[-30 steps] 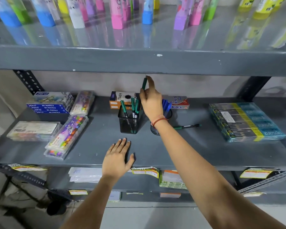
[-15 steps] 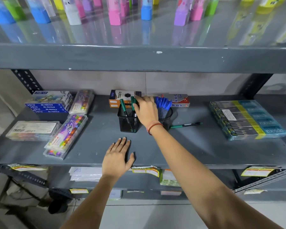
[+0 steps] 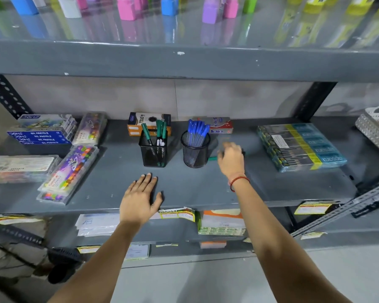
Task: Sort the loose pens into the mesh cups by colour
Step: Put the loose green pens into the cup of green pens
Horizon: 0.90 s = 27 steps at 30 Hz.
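Note:
A square black mesh cup [image 3: 153,153] holds several green pens [image 3: 161,132]. Just to its right, a round black mesh cup [image 3: 195,153] holds several blue pens [image 3: 197,131]. One loose green pen [image 3: 212,158] lies on the grey shelf [image 3: 271,184] to the right of the round cup. My right hand [image 3: 231,159] is down over the middle of this pen, fingers curled and blurred. Only the pen's green tip and dark far end show, so a grip is not clear. My left hand [image 3: 140,199] lies flat on the shelf's front, fingers spread, holding nothing.
Pastel boxes [image 3: 39,134] and crayon cases [image 3: 69,173] fill the shelf's left. Two small boxes [image 3: 149,120] stand behind the cups. A wrapped pack of pen boxes [image 3: 300,145] lies at the right. An upper shelf [image 3: 184,60] overhangs; a metal tray [image 3: 374,132] sits far right.
My right hand lowered a green pen into the square cup, let it go, then swung right past the round cup onto the loose green pen. My left hand stayed put.

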Available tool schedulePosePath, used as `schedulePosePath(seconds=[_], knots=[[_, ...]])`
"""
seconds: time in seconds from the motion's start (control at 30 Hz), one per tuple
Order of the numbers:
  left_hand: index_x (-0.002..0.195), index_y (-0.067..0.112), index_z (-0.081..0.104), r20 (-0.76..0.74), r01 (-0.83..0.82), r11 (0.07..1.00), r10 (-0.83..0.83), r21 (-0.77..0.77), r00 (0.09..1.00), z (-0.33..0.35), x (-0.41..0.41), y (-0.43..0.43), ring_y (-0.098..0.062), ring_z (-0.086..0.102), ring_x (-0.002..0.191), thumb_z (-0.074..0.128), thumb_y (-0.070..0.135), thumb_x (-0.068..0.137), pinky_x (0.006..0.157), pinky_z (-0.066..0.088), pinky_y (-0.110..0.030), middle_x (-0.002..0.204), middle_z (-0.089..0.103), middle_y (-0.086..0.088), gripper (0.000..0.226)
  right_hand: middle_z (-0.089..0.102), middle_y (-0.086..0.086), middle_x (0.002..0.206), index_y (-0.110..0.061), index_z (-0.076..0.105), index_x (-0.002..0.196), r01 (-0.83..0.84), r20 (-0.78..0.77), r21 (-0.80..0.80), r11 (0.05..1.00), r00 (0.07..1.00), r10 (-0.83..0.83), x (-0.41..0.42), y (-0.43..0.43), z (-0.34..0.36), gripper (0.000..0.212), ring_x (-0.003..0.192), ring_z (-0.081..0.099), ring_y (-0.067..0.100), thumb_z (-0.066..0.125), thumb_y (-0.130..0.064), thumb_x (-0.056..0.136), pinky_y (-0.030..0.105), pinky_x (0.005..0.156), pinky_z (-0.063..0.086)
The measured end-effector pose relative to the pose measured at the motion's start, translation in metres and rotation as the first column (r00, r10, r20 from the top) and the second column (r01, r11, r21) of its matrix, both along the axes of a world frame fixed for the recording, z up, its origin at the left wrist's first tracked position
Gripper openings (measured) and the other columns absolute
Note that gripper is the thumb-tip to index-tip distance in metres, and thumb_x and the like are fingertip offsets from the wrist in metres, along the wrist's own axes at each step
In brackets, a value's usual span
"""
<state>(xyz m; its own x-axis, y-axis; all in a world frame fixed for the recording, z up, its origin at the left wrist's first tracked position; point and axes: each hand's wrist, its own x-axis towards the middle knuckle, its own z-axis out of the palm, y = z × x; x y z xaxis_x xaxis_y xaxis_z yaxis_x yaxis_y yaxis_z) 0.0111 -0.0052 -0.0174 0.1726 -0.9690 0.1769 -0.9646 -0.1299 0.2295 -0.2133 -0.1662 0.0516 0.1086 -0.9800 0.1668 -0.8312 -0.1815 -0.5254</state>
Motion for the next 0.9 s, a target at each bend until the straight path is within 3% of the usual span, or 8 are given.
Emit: schedulePosePath(seconds=[0.07, 0.13, 0.3, 0.43, 0.6, 0.73, 0.83, 0.9], knots=[[0.126, 0.01, 0.057, -0.001, 0.003, 1.0, -0.003, 0.002, 1.0, 0.0, 0.0, 0.0, -0.029, 0.048, 0.125, 0.032, 0.048, 0.086, 0.104, 0.034, -0.044, 0.133, 0.054, -0.014, 0.061, 0.055, 0.019, 0.129, -0.005, 0.052, 0.126, -0.114, -0.135, 0.13, 0.985, 0.982, 0.132, -0.008, 0.002, -0.015, 0.037, 0.124, 0.043, 0.037, 0.052, -0.011, 0.09, 0.044, 0.103, 0.038], [0.128, 0.01, 0.055, -0.002, 0.005, 1.0, -0.005, 0.006, 1.0, -0.001, -0.001, 0.001, -0.029, 0.047, 0.126, 0.031, 0.049, 0.086, 0.105, 0.034, -0.044, 0.134, 0.053, -0.013, 0.062, 0.056, 0.013, 0.132, -0.009, 0.054, 0.125, -0.155, -0.186, 0.148, 0.977, 0.966, 0.181, -0.013, 0.007, -0.023, 0.036, 0.127, 0.043, 0.032, 0.056, -0.012, 0.088, 0.043, 0.107, 0.037], [0.13, 0.011, 0.053, 0.006, 0.009, 1.0, -0.009, 0.016, 1.0, -0.001, -0.001, 0.001, -0.028, 0.044, 0.129, 0.028, 0.05, 0.087, 0.106, 0.032, -0.044, 0.137, 0.051, -0.012, 0.064, 0.059, 0.009, 0.123, -0.015, 0.058, 0.121, -0.172, -0.353, 0.111, 0.979, 0.914, 0.201, -0.013, 0.02, -0.023, 0.031, 0.12, 0.042, 0.032, 0.053, -0.017, 0.091, 0.045, 0.104, 0.031], [0.13, 0.011, 0.053, -0.006, 0.007, 1.0, -0.007, 0.006, 1.0, -0.001, -0.001, 0.001, -0.027, 0.043, 0.129, 0.028, 0.051, 0.087, 0.106, 0.032, -0.044, 0.137, 0.051, -0.012, 0.064, 0.058, 0.015, 0.12, -0.008, 0.061, 0.115, -0.223, -0.369, 0.184, 0.957, 0.887, 0.277, -0.006, 0.028, -0.019, 0.026, 0.118, 0.048, 0.034, 0.052, -0.017, 0.092, 0.045, 0.099, 0.041], [0.129, 0.011, 0.054, -0.011, 0.002, 1.0, -0.002, -0.01, 1.0, -0.001, -0.002, 0.001, -0.027, 0.044, 0.128, 0.029, 0.051, 0.087, 0.106, 0.031, -0.042, 0.136, 0.052, -0.012, 0.064, 0.062, 0.022, 0.112, -0.002, 0.063, 0.108, -0.298, -0.184, 0.202, 0.933, 0.924, 0.335, 0.013, 0.045, -0.01, 0.023, 0.104, 0.058, 0.041, 0.055, -0.015, 0.091, 0.044, 0.088, 0.049], [0.128, 0.011, 0.055, -0.01, -0.008, 1.0, 0.008, -0.004, 1.0, -0.002, -0.002, 0.0, -0.027, 0.046, 0.128, 0.031, 0.05, 0.086, 0.106, 0.031, -0.041, 0.135, 0.053, -0.012, 0.062, 0.068, 0.021, 0.096, -0.003, 0.063, 0.103, -0.363, 0.068, 0.046, 0.93, 0.93, 0.36, 0.039, 0.049, 0.018, 0.018, 0.091, 0.063, 0.038, 0.059, -0.012, 0.088, 0.046, 0.084, 0.054], [0.128, 0.011, 0.055, 0.0, -0.012, 1.0, 0.012, 0.009, 1.0, -0.004, -0.001, 0.0, -0.026, 0.045, 0.128, 0.031, 0.049, 0.087, 0.106, 0.033, -0.041, 0.135, 0.053, -0.011, 0.061, 0.069, 0.018, 0.08, -0.007, 0.046, 0.128, -0.417, 0.243, -0.079, 0.905, 0.873, 0.423, 0.064, 0.05, 0.055, 0.044, 0.075, 0.066, 0.031, 0.061, -0.006, 0.086, 0.042, 0.078, 0.057], [0.128, 0.011, 0.055, 0.004, -0.011, 1.0, 0.011, 0.01, 1.0, -0.004, 0.0, 0.0, -0.025, 0.045, 0.128, 0.032, 0.049, 0.087, 0.106, 0.033, -0.041, 0.136, 0.053, -0.01, 0.061, 0.066, 0.017, 0.078, -0.013, 0.034, 0.136, -0.429, 0.276, -0.151, 0.891, 0.847, 0.454, 0.083, 0.045, 0.077, 0.056, 0.071, 0.064, 0.027, 0.059, -0.004, 0.087, 0.035, 0.075, 0.056]])
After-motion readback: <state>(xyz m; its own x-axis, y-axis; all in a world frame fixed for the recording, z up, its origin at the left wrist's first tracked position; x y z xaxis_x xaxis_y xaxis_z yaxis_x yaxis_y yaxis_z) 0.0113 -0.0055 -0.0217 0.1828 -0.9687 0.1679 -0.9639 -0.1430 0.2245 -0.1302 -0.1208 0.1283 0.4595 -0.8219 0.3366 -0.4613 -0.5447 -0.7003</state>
